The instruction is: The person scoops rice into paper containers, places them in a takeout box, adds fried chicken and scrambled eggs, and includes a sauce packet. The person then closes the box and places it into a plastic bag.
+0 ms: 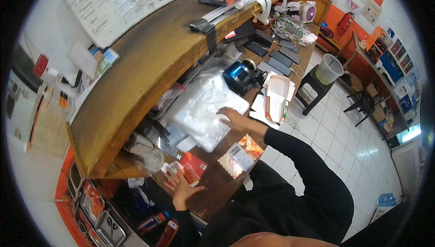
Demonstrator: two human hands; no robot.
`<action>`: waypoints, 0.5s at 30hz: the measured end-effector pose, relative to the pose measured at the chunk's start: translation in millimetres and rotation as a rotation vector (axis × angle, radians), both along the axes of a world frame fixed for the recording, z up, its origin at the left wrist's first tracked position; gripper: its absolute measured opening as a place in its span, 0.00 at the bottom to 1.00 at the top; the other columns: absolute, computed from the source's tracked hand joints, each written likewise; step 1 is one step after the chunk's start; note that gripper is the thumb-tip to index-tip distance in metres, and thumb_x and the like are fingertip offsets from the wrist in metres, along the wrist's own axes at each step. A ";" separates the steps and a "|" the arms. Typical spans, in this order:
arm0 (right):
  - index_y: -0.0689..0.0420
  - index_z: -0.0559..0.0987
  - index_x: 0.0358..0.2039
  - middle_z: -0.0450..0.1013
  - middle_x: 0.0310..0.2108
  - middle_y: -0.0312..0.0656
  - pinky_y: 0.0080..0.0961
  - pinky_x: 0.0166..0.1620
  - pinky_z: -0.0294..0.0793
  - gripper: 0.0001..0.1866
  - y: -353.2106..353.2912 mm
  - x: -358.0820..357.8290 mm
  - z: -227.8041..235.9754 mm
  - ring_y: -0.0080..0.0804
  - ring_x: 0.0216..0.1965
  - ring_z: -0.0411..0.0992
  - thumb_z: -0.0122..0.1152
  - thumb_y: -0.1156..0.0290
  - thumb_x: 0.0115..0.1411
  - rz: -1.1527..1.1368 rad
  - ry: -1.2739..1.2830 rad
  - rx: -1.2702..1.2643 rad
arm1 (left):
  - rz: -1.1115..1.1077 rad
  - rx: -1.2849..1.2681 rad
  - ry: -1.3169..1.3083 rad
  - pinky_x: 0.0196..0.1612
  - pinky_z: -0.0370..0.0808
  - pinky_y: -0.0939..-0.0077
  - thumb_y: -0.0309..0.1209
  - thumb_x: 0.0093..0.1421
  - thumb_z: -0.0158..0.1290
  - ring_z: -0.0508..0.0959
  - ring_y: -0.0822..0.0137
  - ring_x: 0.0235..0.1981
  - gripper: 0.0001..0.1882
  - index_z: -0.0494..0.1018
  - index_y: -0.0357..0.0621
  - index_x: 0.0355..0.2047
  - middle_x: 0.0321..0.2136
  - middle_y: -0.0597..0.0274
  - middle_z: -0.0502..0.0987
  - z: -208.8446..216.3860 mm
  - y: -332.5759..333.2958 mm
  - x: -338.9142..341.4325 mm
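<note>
My right hand (233, 119) lies on a stack of clear plastic bags (204, 106), its fingers stretched out over the crinkled film. Lower left, my left hand (182, 187) spreads its fingers at a small red and white box (194, 166), touching its near side. Between my arms, on the brown table (213, 199), is a colourful flat package (248, 143) with a white printed label (240, 155) on its top. A blue and black tape dispenser (240, 77) stands just beyond the bags.
An opened white, red and green carton (277, 97) lies at the table's right edge. Several dark phones (281, 61) and cables sit farther back. A wooden shelf (136, 72) overhangs the table's left side. Right of it, a black stool (315, 88) carries a whitish bucket (329, 69).
</note>
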State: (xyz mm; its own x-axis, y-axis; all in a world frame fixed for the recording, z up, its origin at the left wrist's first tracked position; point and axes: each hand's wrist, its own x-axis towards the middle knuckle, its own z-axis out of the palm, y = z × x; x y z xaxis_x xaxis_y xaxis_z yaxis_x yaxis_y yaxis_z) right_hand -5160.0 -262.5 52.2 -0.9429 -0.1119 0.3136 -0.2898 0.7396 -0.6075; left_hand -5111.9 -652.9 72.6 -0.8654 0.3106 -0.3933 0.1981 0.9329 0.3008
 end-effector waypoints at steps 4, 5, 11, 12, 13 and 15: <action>0.59 0.78 0.38 0.73 0.42 0.49 0.40 0.50 0.73 0.11 102.0 -78.4 -47.1 0.48 0.47 0.71 0.52 0.77 0.55 -0.102 0.088 0.257 | 0.081 0.056 0.021 0.63 0.30 0.26 0.57 0.36 0.70 0.27 0.35 0.69 0.72 0.34 0.51 0.71 0.69 0.35 0.31 40.3 71.9 -15.5; 0.59 0.78 0.36 0.73 0.40 0.48 0.39 0.47 0.74 0.09 91.5 -102.0 -41.9 0.47 0.46 0.72 0.52 0.76 0.55 -0.082 0.041 0.265 | 0.146 0.049 0.034 0.63 0.31 0.27 0.55 0.39 0.69 0.28 0.36 0.69 0.67 0.38 0.50 0.70 0.69 0.35 0.34 42.3 69.2 -17.9; 0.60 0.75 0.37 0.73 0.38 0.50 0.42 0.42 0.76 0.18 141.7 -179.7 -31.0 0.47 0.39 0.75 0.66 0.65 0.47 0.031 -0.144 0.359 | 0.196 0.539 0.162 0.60 0.63 0.57 0.39 0.61 0.56 0.68 0.45 0.57 0.34 0.60 0.38 0.63 0.56 0.39 0.68 72.8 186.8 -39.1; 0.62 0.75 0.39 0.71 0.42 0.53 0.43 0.43 0.76 0.28 172.0 -180.1 -46.5 0.48 0.41 0.73 0.73 0.58 0.41 0.102 -0.001 0.377 | 0.167 0.496 0.182 0.59 0.65 0.59 0.38 0.61 0.56 0.67 0.45 0.59 0.31 0.63 0.36 0.60 0.57 0.39 0.67 73.1 226.2 -43.5; 0.62 0.74 0.42 0.69 0.45 0.54 0.43 0.43 0.76 0.31 160.9 -176.9 -42.4 0.50 0.44 0.72 0.74 0.57 0.41 0.111 -0.129 0.379 | 0.164 0.496 0.164 0.60 0.64 0.59 0.38 0.61 0.57 0.66 0.46 0.59 0.30 0.63 0.36 0.59 0.57 0.40 0.67 74.2 249.6 -46.1; 0.63 0.73 0.43 0.68 0.47 0.55 0.42 0.44 0.76 0.32 175.3 -181.5 -34.3 0.51 0.45 0.71 0.75 0.61 0.40 0.157 -0.119 0.331 | 0.129 0.588 0.159 0.63 0.61 0.59 0.38 0.60 0.57 0.64 0.46 0.61 0.30 0.64 0.37 0.59 0.59 0.41 0.65 70.3 316.7 -64.5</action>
